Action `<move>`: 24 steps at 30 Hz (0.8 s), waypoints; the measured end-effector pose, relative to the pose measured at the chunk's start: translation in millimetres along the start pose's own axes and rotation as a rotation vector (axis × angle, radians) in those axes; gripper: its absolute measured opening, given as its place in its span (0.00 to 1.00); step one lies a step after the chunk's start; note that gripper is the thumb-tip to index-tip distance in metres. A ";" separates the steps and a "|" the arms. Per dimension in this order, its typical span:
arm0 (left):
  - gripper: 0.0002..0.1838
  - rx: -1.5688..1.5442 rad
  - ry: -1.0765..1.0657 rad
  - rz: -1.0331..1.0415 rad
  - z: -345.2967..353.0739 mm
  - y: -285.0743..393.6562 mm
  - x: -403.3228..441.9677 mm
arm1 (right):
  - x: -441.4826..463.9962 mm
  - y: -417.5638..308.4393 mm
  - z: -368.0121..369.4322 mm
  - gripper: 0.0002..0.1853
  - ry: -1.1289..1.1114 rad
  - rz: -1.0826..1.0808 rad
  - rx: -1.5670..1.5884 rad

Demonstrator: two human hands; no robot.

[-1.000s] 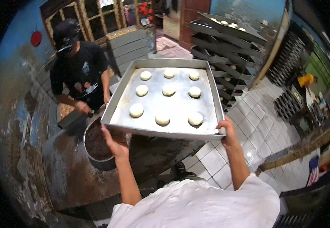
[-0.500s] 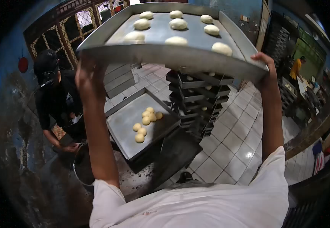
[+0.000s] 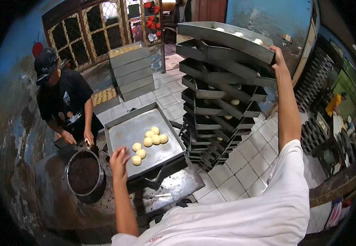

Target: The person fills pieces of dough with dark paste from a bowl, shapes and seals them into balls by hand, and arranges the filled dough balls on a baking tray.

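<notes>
My right hand [image 3: 278, 57] grips the near right corner of a metal baking tray [image 3: 227, 39], which sits on top of a tall stack of trays. Pale dough balls [image 3: 238, 35] show over its rim. My left hand [image 3: 120, 160] is off that tray, its fingers apart and holding nothing. It hovers by the left front edge of another baking tray [image 3: 118, 119] on the table. Several round dough balls [image 3: 148, 141] lie loosely grouped in that lower tray.
A black-clad person [image 3: 65, 98] stands at the left, hands by a pot of dark filling [image 3: 83, 172]. A white-handled utensil [image 3: 160, 195] lies on the table [image 3: 186, 184]. More stacked trays [image 3: 133, 74] stand behind. Another person [image 3: 333, 104] is far right.
The raised tray of dough has moved forward onto the tray stack. My left hand has let go and come down beside the table tray; my right hand still holds a corner.
</notes>
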State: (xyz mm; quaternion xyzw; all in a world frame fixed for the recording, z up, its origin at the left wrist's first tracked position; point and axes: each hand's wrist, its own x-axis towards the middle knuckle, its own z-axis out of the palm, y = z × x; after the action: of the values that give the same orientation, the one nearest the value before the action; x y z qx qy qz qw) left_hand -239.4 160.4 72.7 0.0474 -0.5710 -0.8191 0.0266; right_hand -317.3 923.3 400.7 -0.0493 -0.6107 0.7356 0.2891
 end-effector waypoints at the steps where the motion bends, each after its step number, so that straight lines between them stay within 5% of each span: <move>1: 0.13 -0.009 0.065 -0.045 -19.9 -12.1 -10.5 | -18.4 6.0 15.3 0.12 0.039 0.026 0.045; 8: 0.10 -0.091 0.291 -0.026 -94.2 -40.7 -93.3 | -35.3 -2.9 44.1 0.26 0.336 -0.030 -0.231; 10: 0.11 -0.103 0.475 0.000 -109.8 -45.8 -120.2 | -46.2 5.5 14.4 0.40 0.466 -0.341 -0.672; 13: 0.12 -0.174 0.646 0.006 -132.7 -57.7 -166.1 | -108.4 60.1 29.2 0.23 0.767 -0.971 -0.751; 14: 0.12 -0.175 0.683 -0.006 -138.2 -66.2 -182.5 | -172.9 78.6 87.2 0.20 0.831 -1.149 -0.712; 15: 0.12 -0.177 0.724 -0.020 -138.3 -73.9 -195.6 | -196.6 126.7 107.6 0.16 0.687 -1.142 -0.674; 16: 0.12 -0.152 0.742 -0.069 -138.3 -77.5 -201.7 | -234.3 178.3 154.8 0.12 0.442 -0.813 -0.551; 17: 0.11 -0.123 0.753 -0.116 -139.4 -77.5 -204.8 | -272.7 214.2 203.7 0.08 0.124 -0.772 -0.785; 18: 0.11 -0.117 0.774 -0.117 -137.6 -76.2 -204.8 | -301.6 254.0 246.0 0.07 -0.235 -0.599 -0.700; 19: 0.12 -0.091 0.734 -0.125 -131.7 -74.8 -201.6 | -323.5 325.7 269.8 0.08 -0.395 -0.292 -0.681; 20: 0.13 -0.064 0.690 -0.135 -125.1 -72.7 -196.2 | -340.0 375.6 291.9 0.08 -0.597 -0.321 -0.687; 22: 0.11 -0.037 0.676 -0.127 -105.1 -59.4 -183.1 | -352.4 419.3 327.3 0.08 -0.736 -0.480 -1.181; 24: 0.10 0.011 0.572 -0.036 -88.5 -46.2 -175.9 | -333.3 478.8 326.5 0.13 -0.640 -0.595 -1.451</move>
State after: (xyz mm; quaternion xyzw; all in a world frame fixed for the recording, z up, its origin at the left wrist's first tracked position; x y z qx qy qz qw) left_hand -54.5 111.1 7.3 0.2871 -0.5437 -0.7697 0.1719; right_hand -355.0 435.8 -55.1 0.1508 -0.9714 0.0328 0.1805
